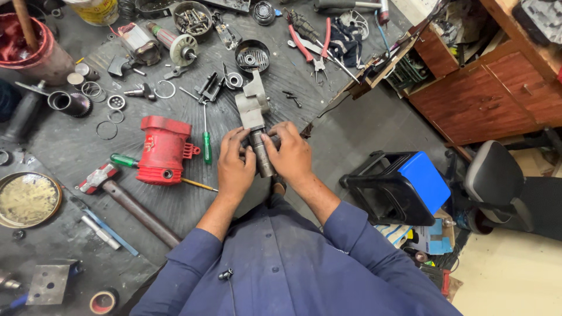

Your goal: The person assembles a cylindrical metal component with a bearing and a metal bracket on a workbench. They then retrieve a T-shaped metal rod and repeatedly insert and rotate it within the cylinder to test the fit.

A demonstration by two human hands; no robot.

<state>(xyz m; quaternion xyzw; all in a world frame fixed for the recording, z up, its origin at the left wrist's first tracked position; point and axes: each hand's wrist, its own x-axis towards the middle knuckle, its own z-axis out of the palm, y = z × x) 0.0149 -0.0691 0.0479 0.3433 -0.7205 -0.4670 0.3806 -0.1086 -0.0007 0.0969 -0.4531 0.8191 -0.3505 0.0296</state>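
Over a crowded workshop desk point(64, 146), I see both hands gripping one grey metal gear housing point(255, 120) near the desk's front edge. My left hand point(234, 167) wraps the housing's steel cylinder from one side, fingers point(234, 138) curled tight over the top; my right hand point(291, 153) clasps it from the other side, fingers closed on the same cylinder. The housing's wider cast end points away from me, toward a round black cup point(252, 55) of small parts.

Just left of the housing lies a green-handled screwdriver point(206, 140), and beyond that a red motor casing point(162, 150) on its side. A hammer point(126, 199) with a red-and-grey head lies left of and nearer than the housing, beside the casing. Loose steel rings point(106, 130) are scattered farther left. Red-handled pliers point(307, 47) rest beyond the housing, to its right. Right of the housing, off the desk, a blue-and-black stool point(404, 187) stands on the floor, with a wooden cabinet point(486, 93) behind it.
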